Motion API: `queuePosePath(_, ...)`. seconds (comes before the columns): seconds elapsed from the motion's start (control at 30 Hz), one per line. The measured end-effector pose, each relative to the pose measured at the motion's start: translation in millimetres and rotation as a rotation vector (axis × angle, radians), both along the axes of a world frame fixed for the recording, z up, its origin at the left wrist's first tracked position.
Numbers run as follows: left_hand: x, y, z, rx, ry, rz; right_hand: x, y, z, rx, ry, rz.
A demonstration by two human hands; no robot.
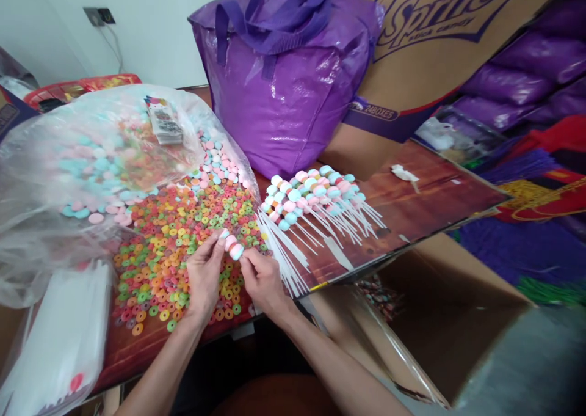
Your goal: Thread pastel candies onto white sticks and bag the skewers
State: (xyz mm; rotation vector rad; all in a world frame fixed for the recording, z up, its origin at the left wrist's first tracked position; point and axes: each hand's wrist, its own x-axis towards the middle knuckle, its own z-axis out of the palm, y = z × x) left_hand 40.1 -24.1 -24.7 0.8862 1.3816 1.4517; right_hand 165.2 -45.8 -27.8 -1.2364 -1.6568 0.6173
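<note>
My left hand [204,273] and my right hand [262,280] meet over a spread of small coloured ring candies [178,239]. Between their fingertips is a short candy skewer [232,246] of pink, white and blue pieces; both hands pinch it, the left at its upper end, the right at its lower end. To the right lies a row of finished candy skewers [311,196] with white sticks fanned toward me. A clear plastic bag [91,159] of pastel marshmallow candies lies open to the left.
A purple shopping bag [284,80] stands behind the skewers, with a large printed cardboard box [434,31] beside it. An open cardboard box [458,318] sits at lower right. A stack of clear bags [59,343] lies at lower left. The wooden tabletop [434,190] ends near my arms.
</note>
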Motion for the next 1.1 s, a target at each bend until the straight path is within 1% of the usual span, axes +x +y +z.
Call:
queuePosePath(0.2, 3.7, -2.4, -0.2, -0.017, 0.025, -0.079, 0.3, 0.1, 0.9, -0.011, -0.01, -0.024)
queuePosePath(0.4, 3.6, -0.4, 4.9, -0.034, 0.06, -0.149, 1.1, -0.4, 0.4, -0.032, -0.01, -0.095)
queuePosePath(0.53, -2.0, 4.2, 17.5, 0.005, 0.062, -0.217, 12.9, -1.1, 12.9, -0.047, -0.035, -0.055)
queuePosePath(0.63, -7.8, 3.9, 30.6, 0.072, 0.05, -0.3, 36.5, 4.8, 27.7, 0.011, -0.113, -0.065)
queuePosePath(0.7, -12.8, 3.3, 36.3, 0.105, 0.071, -0.318, 57.9, 15.1, 37.4, 0.072, -0.21, -0.146)
queuePosePath(0.8, -21.8, 4.2, 34.4, 0.089, 0.199, -0.267, 90.7, 39.7, 49.9, 0.12, -0.423, -0.389)
queuePosePath(0.83, -24.7, 5.0, 31.0, 0.076, 0.251, -0.255, 100.1, 49.0, 53.4, 0.089, -0.515, -0.465)
queuePosePath(0.9, -29.4, 6.6, 21.9, 0.052, 0.338, -0.253, 114.7, 65.5, 59.6, -0.015, -0.686, -0.564)
queuePosePath(0.97, -32.2, 7.6, 12.7, 0.044, 0.388, -0.258, 122.7, 74.6, 64.5, -0.119, -0.82, -0.569)
queuePosePath(1.0, -33.1, 7.9, 9.2, 0.044, 0.403, -0.26, 124.1, 74.9, 66.4, -0.133, -0.857, -0.565)
queuePosePath(1.03, -33.6, 8.0, 6.8, 0.046, 0.416, -0.26, 123.8, 72.2, 67.6, -0.11, -0.868, -0.57)
queuePosePath(1.1, -34.5, 8.1, 5.6, 0.051, 0.442, -0.253, 118.2, 58.2, 67.4, 0.044, -0.818, -0.634)
